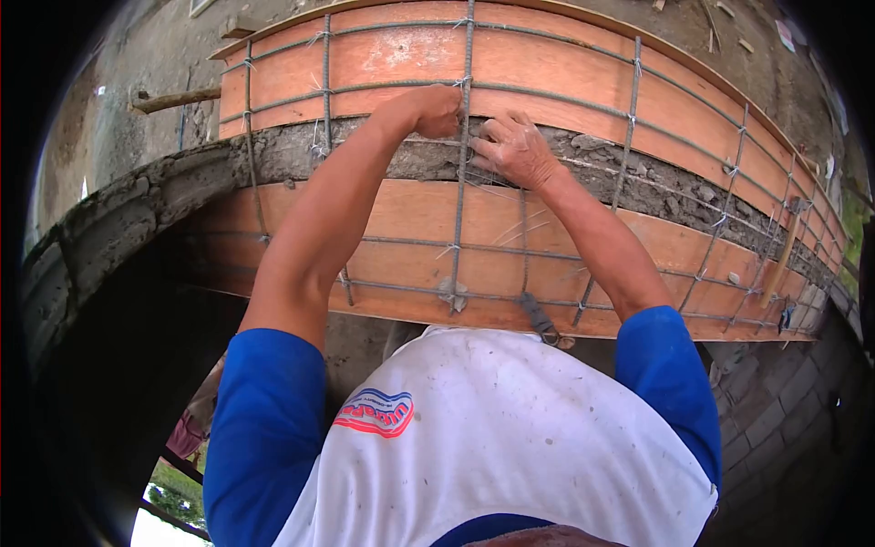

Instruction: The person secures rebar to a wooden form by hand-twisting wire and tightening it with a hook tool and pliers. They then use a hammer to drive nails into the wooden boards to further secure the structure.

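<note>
My left hand is closed in a fist beside an upright reinforcing bar, close to where a horizontal bar crosses it. Whatever its fingers hold is hidden. On the other side of that bar, my right hand has its fingers curled toward the steel, and what they grip cannot be made out. Thin tie wires stick out below it. Lower down, a tool with a dark grey wrapped handle rests at the near edge of the rebar grid, pointing toward me.
Plywood boards stand behind the rebar grid, and a near board lies under its lower bars. Between them runs a rough concrete strip. At the right a hammer leans on the bars. A wooden stick juts out at left.
</note>
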Motion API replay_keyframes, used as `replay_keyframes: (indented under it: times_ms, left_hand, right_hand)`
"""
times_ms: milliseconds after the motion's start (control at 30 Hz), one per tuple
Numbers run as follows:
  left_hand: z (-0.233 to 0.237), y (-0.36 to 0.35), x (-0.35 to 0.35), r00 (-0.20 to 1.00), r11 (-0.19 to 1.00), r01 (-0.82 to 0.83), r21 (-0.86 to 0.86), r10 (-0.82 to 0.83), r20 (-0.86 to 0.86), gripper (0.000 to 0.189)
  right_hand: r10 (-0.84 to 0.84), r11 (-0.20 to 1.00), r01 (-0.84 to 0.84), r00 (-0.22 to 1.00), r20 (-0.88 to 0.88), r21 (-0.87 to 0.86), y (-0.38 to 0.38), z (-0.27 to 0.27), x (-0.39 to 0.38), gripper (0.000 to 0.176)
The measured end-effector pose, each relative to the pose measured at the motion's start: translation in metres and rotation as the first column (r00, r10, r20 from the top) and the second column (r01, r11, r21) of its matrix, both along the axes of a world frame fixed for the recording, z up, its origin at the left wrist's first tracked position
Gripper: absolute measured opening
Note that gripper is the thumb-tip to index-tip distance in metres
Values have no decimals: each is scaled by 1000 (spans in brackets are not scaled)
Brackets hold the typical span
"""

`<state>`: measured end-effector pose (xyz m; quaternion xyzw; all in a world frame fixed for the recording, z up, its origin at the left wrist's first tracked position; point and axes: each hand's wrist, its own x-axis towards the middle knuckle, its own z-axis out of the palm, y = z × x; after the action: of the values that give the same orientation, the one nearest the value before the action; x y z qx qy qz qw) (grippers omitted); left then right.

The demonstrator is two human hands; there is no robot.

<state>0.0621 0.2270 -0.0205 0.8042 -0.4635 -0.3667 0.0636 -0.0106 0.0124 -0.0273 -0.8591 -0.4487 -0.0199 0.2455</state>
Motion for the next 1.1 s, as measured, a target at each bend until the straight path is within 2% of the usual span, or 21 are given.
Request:
replay_keyframes:
  times_ms: [33, 100, 167, 200, 300, 400, 433, 500, 633, 700, 767, 833, 867, 933, 967, 1000, 1033, 1067, 1100]
  left_hand:
    - [8, -8, -14, 999, 999, -9, 43, 7, 33, 15]
    - [15, -10, -23, 984, 980, -176, 87, 176, 14, 17]
    - [15, -2, -26, 868, 871, -478, 115, 488, -88, 19]
    - [6, 3, -16, 866, 881, -455, 129, 471, -165, 19]
    - [33, -9, -1, 903, 908, -381, 173, 406, -141, 21]
    - [33, -9, -19, 836, 832, -549, 79, 549, 24, 20]
    - [36, -10, -27, 794, 792, -607, 60, 607, 23, 19]
    - [42, -18, -47, 703, 703, -711, 20, 711, 14, 20]
    - [60, -39, -111, 481, 484, -840, -243, 873, 76, 21]
    - [44, -57, -141, 347, 325, -903, -280, 937, -30, 22]
    - [34, -92, -172, 373, 317, -905, -283, 913, -168, 20]
    - [0, -132, -228, 654, 598, -752, -279, 730, -197, 20]
    - [21, -128, -216, 619, 557, -777, -295, 762, -191, 20]
    - [90, -81, -197, 529, 471, -839, -274, 824, -202, 20]
    - [100, -53, -203, 433, 396, -898, -191, 871, -232, 21]
    - [105, -25, -200, 354, 333, -935, -125, 901, -250, 22]
    - [108, -2, -204, 347, 351, -936, -34, 897, -274, 22]
    - [110, 11, -213, 330, 363, -930, 61, 896, -298, 22]
    - [114, 13, -220, 372, 410, -909, 70, 877, -304, 22]
  right_hand:
    - [15, 1000, -15, 999, 43, 16, -1, 0, -2, 26]
    - [-1, 998, -6, 995, 95, 65, -6, 3, -4, 22]
    - [-33, 995, 20, 991, 128, 96, -7, 4, -7, 19]
    - [-57, 994, 43, 989, 138, 105, -6, 2, -9, 18]
    - [-106, 989, 95, 989, 101, 112, -5, -2, -9, 14]
    - [-54, 997, 51, 997, 55, 57, -2, -1, -1, 15]
    - [-24, 999, 23, 999, 41, 33, 1, 1, 3, 17]
    - [-67, 993, 65, 998, 20, 97, 3, 3, 6, 16]
    - [-151, 977, 163, 984, -91, 135, 6, -1, 4, 16]
    - [-207, 975, 216, 969, -136, 58, 12, -3, 5, 16]
    - [-254, 967, 256, 953, -165, -10, 18, 4, 5, 19]
    - [-298, 954, 289, 937, -181, -76, 16, 17, 1, 22]
    - [-298, 954, 301, 938, -178, -13, 4, 26, -3, 24]
    - [-428, 902, 419, 843, -327, -101, -32, 51, -31, 30]
    - [-477, 877, 457, 783, -400, -150, -43, 66, -48, 33]
    - [-541, 841, 425, 674, -504, -335, -44, 76, -68, 34]
    - [-618, 783, 357, 537, -575, -508, -44, 78, -88, 36]
    - [-632, 767, 344, 545, -550, -541, -40, 64, -108, 36]
    - [-644, 751, 333, 558, -523, -570, -36, 48, -125, 35]
